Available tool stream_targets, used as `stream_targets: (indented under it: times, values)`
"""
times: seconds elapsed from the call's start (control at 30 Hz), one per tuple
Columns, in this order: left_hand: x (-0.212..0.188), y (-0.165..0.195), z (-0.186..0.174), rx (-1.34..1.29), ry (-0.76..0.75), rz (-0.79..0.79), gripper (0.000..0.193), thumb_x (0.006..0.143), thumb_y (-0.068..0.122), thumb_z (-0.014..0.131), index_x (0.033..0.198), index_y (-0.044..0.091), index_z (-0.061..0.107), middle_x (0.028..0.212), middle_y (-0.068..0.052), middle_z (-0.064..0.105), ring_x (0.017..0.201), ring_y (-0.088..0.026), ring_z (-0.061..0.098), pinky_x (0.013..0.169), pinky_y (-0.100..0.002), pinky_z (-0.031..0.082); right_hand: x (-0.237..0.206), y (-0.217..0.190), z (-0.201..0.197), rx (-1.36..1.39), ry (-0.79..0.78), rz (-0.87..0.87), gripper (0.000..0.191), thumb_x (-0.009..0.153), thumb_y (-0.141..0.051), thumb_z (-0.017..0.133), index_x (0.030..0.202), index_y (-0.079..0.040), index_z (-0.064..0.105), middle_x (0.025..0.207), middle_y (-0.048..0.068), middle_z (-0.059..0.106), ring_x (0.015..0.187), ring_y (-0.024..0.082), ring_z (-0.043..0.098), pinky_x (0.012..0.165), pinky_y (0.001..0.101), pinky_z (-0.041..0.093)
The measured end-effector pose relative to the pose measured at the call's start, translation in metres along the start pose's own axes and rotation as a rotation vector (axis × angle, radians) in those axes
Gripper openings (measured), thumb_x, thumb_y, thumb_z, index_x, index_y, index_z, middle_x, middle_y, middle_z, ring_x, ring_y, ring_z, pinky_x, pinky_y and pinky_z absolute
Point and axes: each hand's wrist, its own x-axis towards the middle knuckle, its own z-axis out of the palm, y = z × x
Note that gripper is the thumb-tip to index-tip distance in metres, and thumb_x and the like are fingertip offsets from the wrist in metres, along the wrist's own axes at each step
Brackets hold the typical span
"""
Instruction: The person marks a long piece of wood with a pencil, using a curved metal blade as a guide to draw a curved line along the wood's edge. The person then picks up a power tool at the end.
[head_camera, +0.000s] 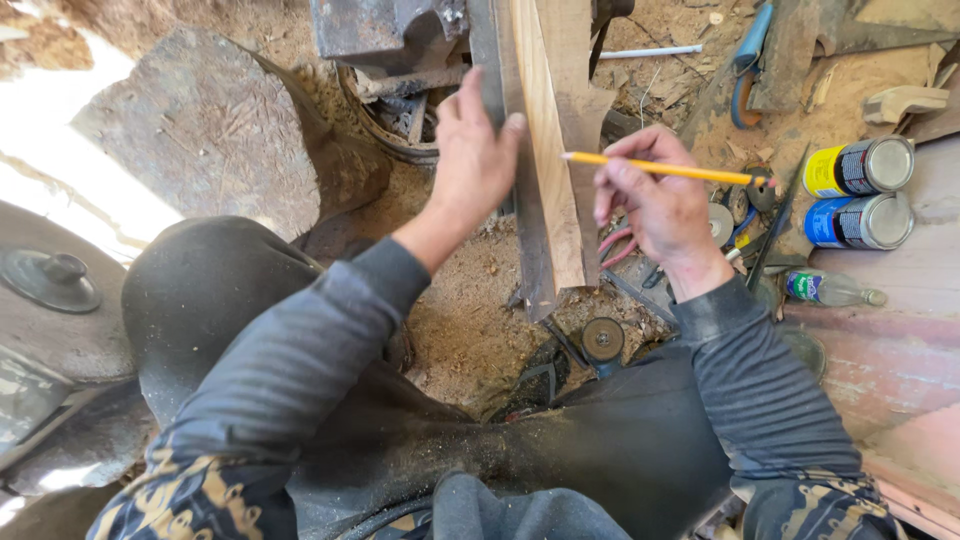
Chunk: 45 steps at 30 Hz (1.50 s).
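Steadying a long wooden plank (548, 150) in the upper middle of the frame, the left hand (472, 160) is pressing flat against its left edge with fingers spread, while the right hand (655, 205) is pinching a yellow pencil (660, 169) whose tip is touching the plank's right edge. The plank is looking stiff, rough and fairly heavy, so gripping along its long edges seems safest; the pencil is light and thin. Crowding the right side are two lying cans (862, 192), a small plastic bottle (830, 290) and scattered tools, with sawdust (460, 320) covering the floor and a small grinder disc (603, 339) lying below the plank.
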Motion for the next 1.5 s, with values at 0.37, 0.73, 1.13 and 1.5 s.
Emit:
stream_targets:
  times: [0.37, 0.73, 1.13, 1.5]
  values:
    - [-0.035, 0.06, -0.059, -0.522, -0.566, -0.181, 0.022, 0.104, 0.016, 0.056, 0.122, 0.005, 0.062, 0.075, 0.001, 0.062, 0.066, -0.009, 0.058, 0.059, -0.028, 0.051, -0.007, -0.033, 0.001, 0.199, -0.144, 0.041, 0.036, 0.1, -0.026, 0.065, 0.125, -0.002, 0.058, 0.115, 0.016, 0.072, 0.099, 0.029, 0.073, 0.086, 0.0412, 0.062]
    - [-0.038, 0.051, -0.036, -0.517, -0.639, -0.363, 0.048, 0.099, 0.021, 0.057, 0.144, 0.011, 0.045, 0.079, -0.009, 0.069, 0.064, -0.02, 0.064, 0.056, -0.038, 0.053, -0.021, -0.031, 0.049, -1.326, -0.177, -0.353, 0.023, 0.1, -0.022, 0.069, 0.116, -0.006, 0.069, 0.102, 0.009, 0.07, 0.085, 0.026, 0.07, 0.073, 0.0358, 0.058]
    - [-0.021, -0.06, 0.051, -0.567, -0.361, -0.622, 0.059, 0.108, 0.05, 0.041, 0.141, 0.001, 0.038, 0.137, -0.023, 0.051, 0.113, -0.034, 0.061, 0.075, -0.048, 0.06, 0.013, -0.019, 0.035, -1.625, -0.325, -0.608, 0.013, 0.089, -0.03, 0.077, 0.094, -0.018, 0.077, 0.084, 0.0, 0.061, 0.079, 0.021, 0.058, 0.066, 0.0361, 0.05]
    - [-0.019, -0.025, 0.032, -0.518, -0.402, -0.709, 0.059, 0.102, 0.052, 0.035, 0.134, 0.004, 0.048, 0.131, -0.018, 0.061, 0.104, -0.033, 0.071, 0.057, -0.043, 0.067, 0.014, -0.011, 0.034, -1.611, -0.36, -0.659, 0.012, 0.088, -0.026, 0.08, 0.093, -0.017, 0.075, 0.087, -0.004, 0.062, 0.084, 0.019, 0.055, 0.073, 0.036, 0.043]
